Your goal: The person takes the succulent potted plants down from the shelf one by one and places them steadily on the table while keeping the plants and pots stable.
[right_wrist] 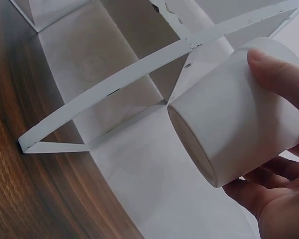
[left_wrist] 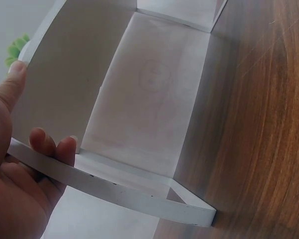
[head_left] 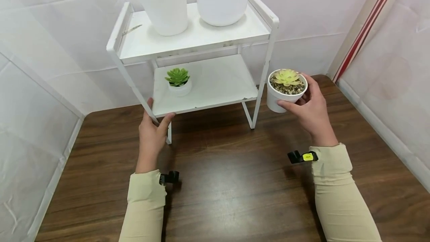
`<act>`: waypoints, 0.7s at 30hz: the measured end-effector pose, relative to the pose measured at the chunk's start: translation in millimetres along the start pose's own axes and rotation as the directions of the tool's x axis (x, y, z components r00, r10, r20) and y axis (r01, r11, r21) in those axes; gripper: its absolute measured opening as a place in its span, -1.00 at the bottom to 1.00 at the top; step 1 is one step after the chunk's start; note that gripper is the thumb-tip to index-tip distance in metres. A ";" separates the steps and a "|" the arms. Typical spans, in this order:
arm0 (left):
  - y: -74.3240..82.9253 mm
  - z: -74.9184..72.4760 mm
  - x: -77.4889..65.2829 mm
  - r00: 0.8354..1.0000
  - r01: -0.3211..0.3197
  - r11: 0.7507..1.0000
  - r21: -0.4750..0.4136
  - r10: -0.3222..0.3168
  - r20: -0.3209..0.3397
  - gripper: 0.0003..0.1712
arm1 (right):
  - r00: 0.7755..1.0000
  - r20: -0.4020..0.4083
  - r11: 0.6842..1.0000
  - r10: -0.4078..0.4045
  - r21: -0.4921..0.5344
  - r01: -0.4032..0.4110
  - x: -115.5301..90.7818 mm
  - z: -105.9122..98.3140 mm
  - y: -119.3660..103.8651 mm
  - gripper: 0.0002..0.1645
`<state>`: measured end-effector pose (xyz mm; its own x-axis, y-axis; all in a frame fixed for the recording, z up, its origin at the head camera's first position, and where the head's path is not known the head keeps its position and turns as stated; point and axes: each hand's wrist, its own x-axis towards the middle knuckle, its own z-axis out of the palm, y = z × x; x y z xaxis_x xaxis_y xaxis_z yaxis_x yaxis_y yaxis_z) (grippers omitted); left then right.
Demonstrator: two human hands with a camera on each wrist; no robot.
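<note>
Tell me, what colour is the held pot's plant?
The plant is pale yellow-green, clearest in the head view.

Can pass freely over the front of the tabletop [head_left: 221,174], between the left sleeve [head_left: 144,208] and right sleeve [head_left: 339,197]. Can slip beneath the lower shelf [head_left: 218,81] of the rack [head_left: 195,50], between its end legs. Can enter above that shelf from the front, with bare board right of the small potted succulent [head_left: 180,89]. Is capped there by the upper shelf [head_left: 195,21], bounded by the right post [head_left: 265,72]. Meets the left grip [head_left: 152,130] at the front left corner, curled round frame and board. Is obstructed just right of the rack by the raised white pot [head_left: 273,98] and right grip [head_left: 312,109]. On top, finds only a narrow gap between the tapered pot [head_left: 168,10] and rounded pot [head_left: 222,5].
</note>
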<state>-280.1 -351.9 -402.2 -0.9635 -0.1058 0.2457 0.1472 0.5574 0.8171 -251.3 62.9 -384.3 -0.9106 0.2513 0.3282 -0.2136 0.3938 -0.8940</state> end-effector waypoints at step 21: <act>0.6 -0.4 0.3 1.000 0.024 0.999 -0.026 -0.024 0.007 0.01 | 0.993 0.118 0.999 0.007 0.037 -0.012 4.3 4.5 13.0 0.17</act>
<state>-280.2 -351.9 -401.4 -0.9683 -0.1138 0.2225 0.1296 0.5327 0.8363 -259.6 65.1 -395.9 -0.9475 0.1483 0.2833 -0.2158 0.3576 -0.9086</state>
